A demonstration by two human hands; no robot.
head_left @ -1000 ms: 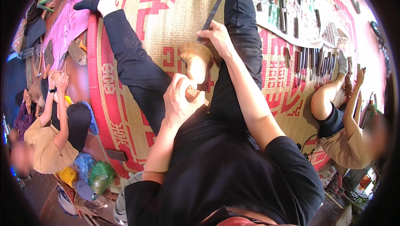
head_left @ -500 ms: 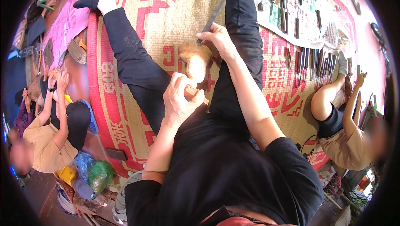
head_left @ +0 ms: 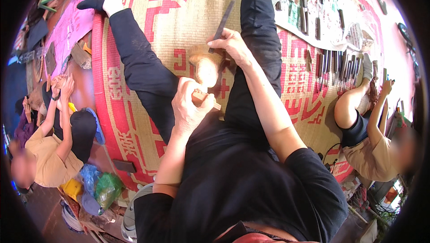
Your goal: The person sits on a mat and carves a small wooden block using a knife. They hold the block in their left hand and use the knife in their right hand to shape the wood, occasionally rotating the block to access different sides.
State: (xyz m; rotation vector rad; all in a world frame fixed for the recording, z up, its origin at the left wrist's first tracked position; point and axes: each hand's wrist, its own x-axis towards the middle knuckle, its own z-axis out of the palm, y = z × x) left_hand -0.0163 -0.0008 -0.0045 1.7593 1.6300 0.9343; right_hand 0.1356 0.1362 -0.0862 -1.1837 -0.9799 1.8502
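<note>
My left hand (head_left: 188, 108) is closed around a small pale wooden block (head_left: 199, 98), held low between my thighs. Just beyond it stands a rounded, pale wooden piece (head_left: 206, 72) with a wider, tan far end. My right hand (head_left: 230, 48) grips a long, flat, dark metal tool (head_left: 224, 19) near its lower end. The tool's long part points up and away from me, and its lower end is at the far end of the rounded wood. I cannot tell whether they touch, or whether the tool is a file or a blade.
My legs stretch over a red-and-straw patterned mat (head_left: 179, 23). At right, several dark-handled tools (head_left: 304, 14) lie on a white sheet (head_left: 286, 21), with a row of slim tools (head_left: 342, 66) nearer. People sit at left (head_left: 58, 149) and right (head_left: 369, 140). Plastic bags (head_left: 107, 189) lie lower left.
The metal tool has turned: its far end has swung left and now shows a darker side. My right hand has shifted slightly with it. My left hand still holds the block, slightly further left.
</note>
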